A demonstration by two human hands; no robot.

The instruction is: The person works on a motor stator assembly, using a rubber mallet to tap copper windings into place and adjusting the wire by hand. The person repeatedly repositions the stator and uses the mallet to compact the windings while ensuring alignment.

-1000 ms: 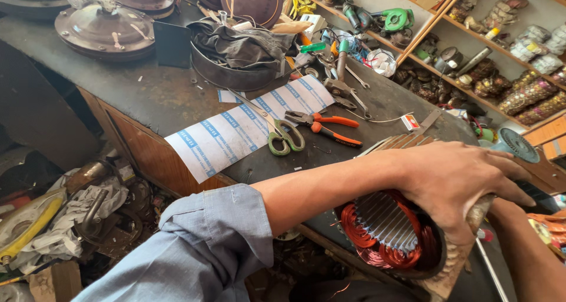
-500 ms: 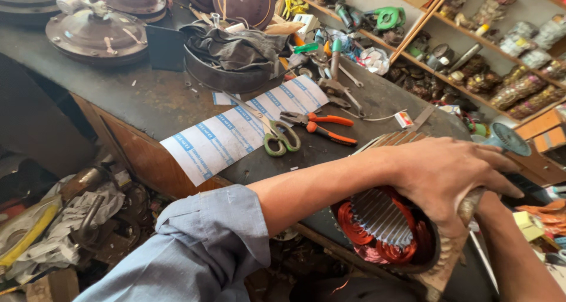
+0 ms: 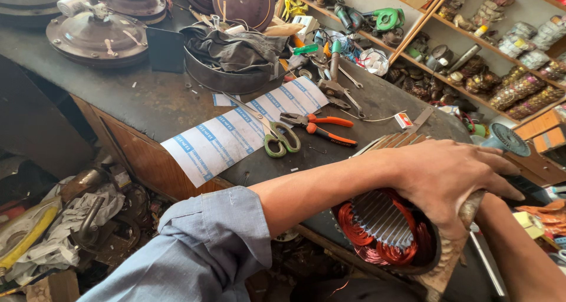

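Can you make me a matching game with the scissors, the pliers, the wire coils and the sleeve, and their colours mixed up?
Things:
1. scissors
2. pliers
3. wire coils inside the round motor part under the left hand
4. rolled-up sleeve

Colours:
A. copper red
B. blue
C. green handles
D. orange handles

Pairs: 1-C, 2-D, 3-A, 4-B
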